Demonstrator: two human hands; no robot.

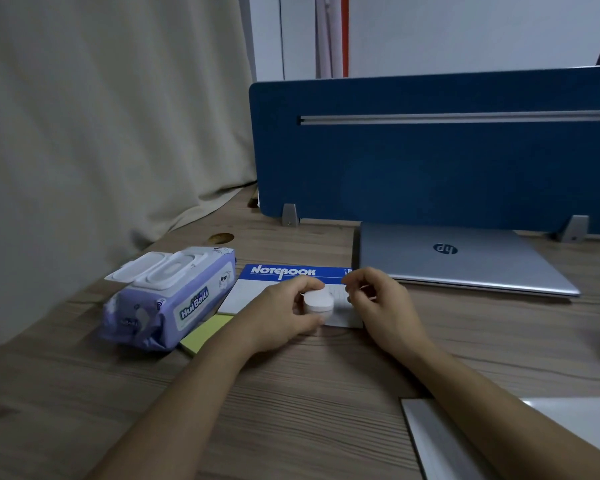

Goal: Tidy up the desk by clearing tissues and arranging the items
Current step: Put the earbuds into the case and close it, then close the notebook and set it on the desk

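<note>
Wooden desk (291, 393), left hand (284, 317) gripping white jar (318, 302) between thumb and fingers over notebook (284, 271); right hand (378, 303) beside it, fingers loosely curled, empty

This was an office workstation. A blue fabric divider (430, 150) stood clamped along the back of a wood-grain surface (291, 393). A closed silver laptop (458, 261) lay just in front of the divider, a notebook (291, 271) nearer still, and a beige curtain (111, 116) hung left of it.
</note>
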